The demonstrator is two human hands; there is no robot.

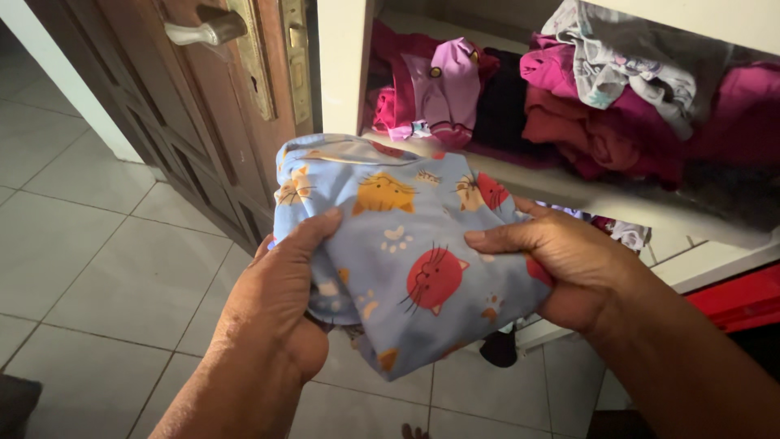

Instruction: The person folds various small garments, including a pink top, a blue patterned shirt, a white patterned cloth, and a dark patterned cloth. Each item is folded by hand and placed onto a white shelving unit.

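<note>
A folded light-blue garment (398,236) printed with orange and red cat faces is held in front of me at mid-frame. My left hand (280,301) grips its left edge, thumb on top. My right hand (561,260) holds the right side, fingers laid across the cloth. The garment hangs just in front of an open white wardrobe shelf (569,191).
On the shelf lie piles of pink, magenta and dark red clothes (601,122), a lilac garment (447,85) and a grey patterned one (617,57). A brown wooden door (211,122) with a metal handle (203,31) stands at the left. Pale tiled floor (106,260) lies below.
</note>
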